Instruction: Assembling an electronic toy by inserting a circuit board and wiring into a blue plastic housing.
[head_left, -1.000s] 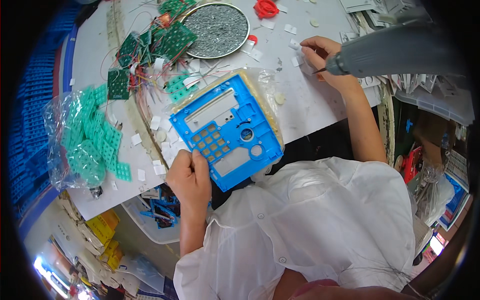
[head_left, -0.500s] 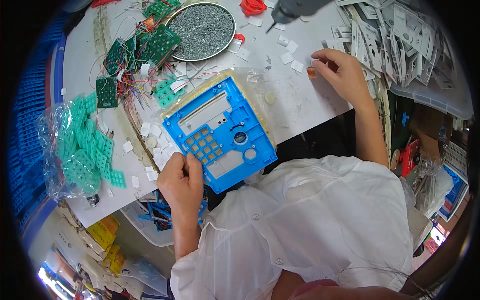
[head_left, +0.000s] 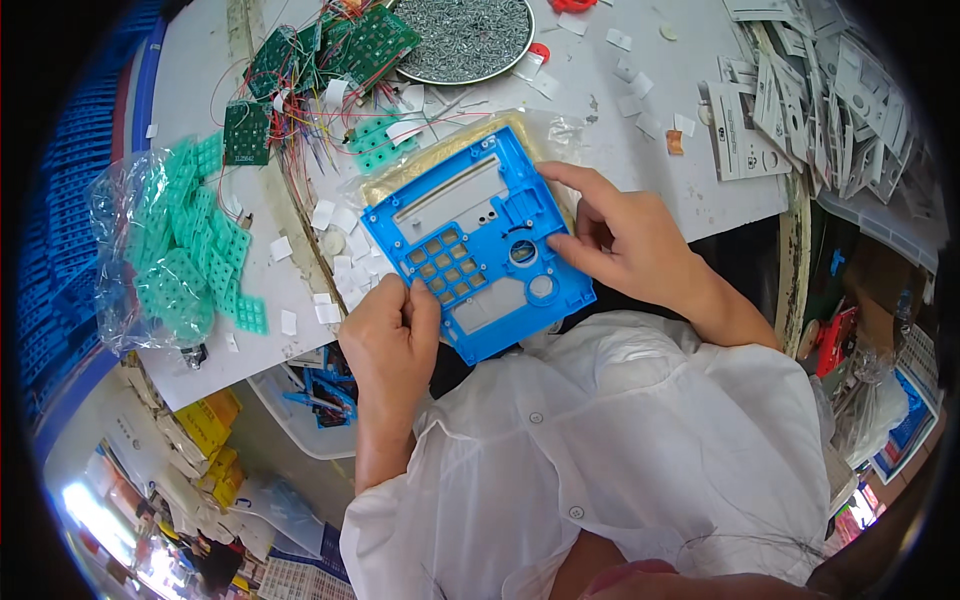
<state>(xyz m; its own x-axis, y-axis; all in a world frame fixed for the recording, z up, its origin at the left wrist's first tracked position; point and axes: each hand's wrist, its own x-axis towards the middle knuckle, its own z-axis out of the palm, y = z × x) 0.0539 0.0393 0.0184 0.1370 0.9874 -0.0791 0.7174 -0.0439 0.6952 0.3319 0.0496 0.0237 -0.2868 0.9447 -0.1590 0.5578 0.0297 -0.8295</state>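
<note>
The left hand is closed, its thumb on top and curled fingers beneath, pinching the lower-left edge of the blue plastic housing beside its keypad holes; the right hand has thumb and forefinger well parted, their tips at the housing's right edge, though I cannot tell whether it clasps or merely touches there.

The housing lies over a yellowish pad at the near edge of the white tabletop, inner side up with its screw posts showing; its slightly longer axis runs from upper left to lower right, the end with the long slot pointing up and left, away from the person.

A second ago the right hand was out on the tabletop among white slips, and a dark power screwdriver hung nearby; now the hand is at the housing, the screwdriver is out of view, and the copper-coloured piece formerly at its fingers lies loose; the left hand keeps the same edge.
</note>
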